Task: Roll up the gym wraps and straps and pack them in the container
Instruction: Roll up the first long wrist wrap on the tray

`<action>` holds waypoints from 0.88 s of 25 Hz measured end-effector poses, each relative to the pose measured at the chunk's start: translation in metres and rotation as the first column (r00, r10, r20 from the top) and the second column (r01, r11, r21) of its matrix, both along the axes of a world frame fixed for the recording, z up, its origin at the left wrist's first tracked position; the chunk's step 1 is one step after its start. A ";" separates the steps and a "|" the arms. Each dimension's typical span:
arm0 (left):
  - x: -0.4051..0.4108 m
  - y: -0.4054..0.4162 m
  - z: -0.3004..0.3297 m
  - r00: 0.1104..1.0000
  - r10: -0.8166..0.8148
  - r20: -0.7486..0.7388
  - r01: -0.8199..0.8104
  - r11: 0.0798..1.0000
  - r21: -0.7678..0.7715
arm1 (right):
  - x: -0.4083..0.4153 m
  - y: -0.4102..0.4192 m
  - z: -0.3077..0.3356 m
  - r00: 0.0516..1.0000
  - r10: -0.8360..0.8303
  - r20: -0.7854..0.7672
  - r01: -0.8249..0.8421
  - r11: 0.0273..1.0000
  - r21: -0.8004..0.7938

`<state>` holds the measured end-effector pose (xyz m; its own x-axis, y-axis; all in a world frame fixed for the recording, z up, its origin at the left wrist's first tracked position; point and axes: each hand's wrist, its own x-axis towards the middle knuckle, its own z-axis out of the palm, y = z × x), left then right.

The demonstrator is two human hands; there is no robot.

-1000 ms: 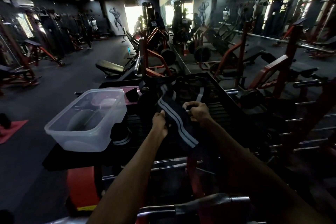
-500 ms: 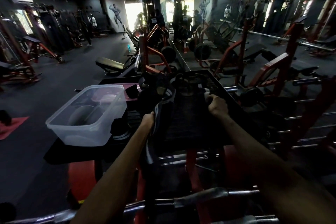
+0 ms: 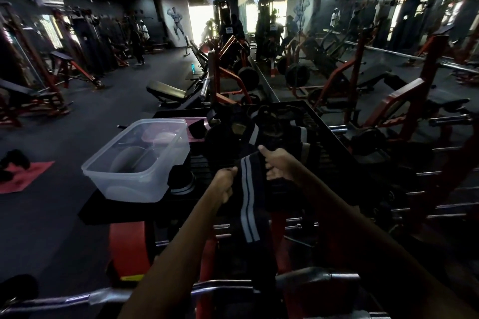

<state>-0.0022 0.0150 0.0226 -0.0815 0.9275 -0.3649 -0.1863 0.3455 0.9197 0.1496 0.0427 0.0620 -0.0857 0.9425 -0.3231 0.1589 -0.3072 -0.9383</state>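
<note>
- Two bare hands hold one dark gym wrap between them, over the near edge of a black slatted rack top.
- Left hand has its fingers curled round the wrap's left edge, gripping it.
- Right hand pinches the wrap's upper right edge, thumb raised on top and fingers folded beneath the cloth.
- From the hands the wrap hangs straight down, unrolled; two pale grey stripes with a thin dark line between them run along its length, and its lower end passes out of sight in the dark near a chrome barbell that crosses the bottom of the view.
- More striped wraps and straps lie in a loose heap on the rack top beyond the hands; their shapes are hard to separate in the dim light.
- One clear plastic container stands to the left of the hands on the rack top, open at the top and apart from the held wrap; whether anything lies inside cannot be told through the reflections.
- Just beside the container's right wall sits a rolled dark wrap with a pale band showing at its lower edge.
- Behind the container lies a pink flat item, partly hidden.
- Red-framed gym machines line the right side along a wall mirror, and a red mat lies on the dark floor at far left.
</note>
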 end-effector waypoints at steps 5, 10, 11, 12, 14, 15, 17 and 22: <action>-0.005 -0.005 0.001 0.999 0.012 -0.048 -0.007 0.995 0.104 | -0.011 0.005 -0.008 0.963 -0.003 -0.268 0.051 0.983 0.175; -0.007 0.002 0.028 0.985 0.171 -0.022 -0.152 0.923 0.354 | -0.025 -0.002 -0.003 0.941 0.104 -0.321 -0.001 0.952 0.307; -0.008 0.002 0.029 0.981 0.185 -0.059 -0.150 0.915 0.376 | -0.027 0.000 -0.004 0.940 0.111 -0.324 0.001 0.945 0.326; -0.010 0.003 0.029 0.978 0.191 -0.088 -0.142 0.908 0.394 | -0.028 0.001 -0.002 0.944 0.119 -0.309 -0.001 0.934 0.357; -0.012 0.002 0.026 0.987 0.139 -0.075 -0.096 0.905 0.414 | -0.027 0.005 -0.004 0.948 0.150 -0.282 -0.024 0.914 0.404; -0.013 0.002 0.024 0.995 0.094 -0.038 -0.069 0.903 0.423 | -0.027 0.008 -0.007 0.946 0.155 -0.284 -0.029 0.914 0.404; -0.013 0.001 0.021 0.998 0.059 0.031 -0.067 0.897 0.437 | -0.026 0.011 -0.012 0.946 0.157 -0.282 -0.044 0.928 0.369; -0.019 0.009 0.013 0.968 0.247 -0.050 -0.201 0.876 0.438 | -0.026 0.013 -0.013 0.935 0.202 -0.291 -0.147 0.969 0.200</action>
<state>-0.0216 0.0236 0.0357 -0.3203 0.9437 0.0824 -0.1100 -0.1234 0.9862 0.1237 0.0553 0.0491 -0.3225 0.9424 -0.0884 -0.1087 -0.1296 -0.9856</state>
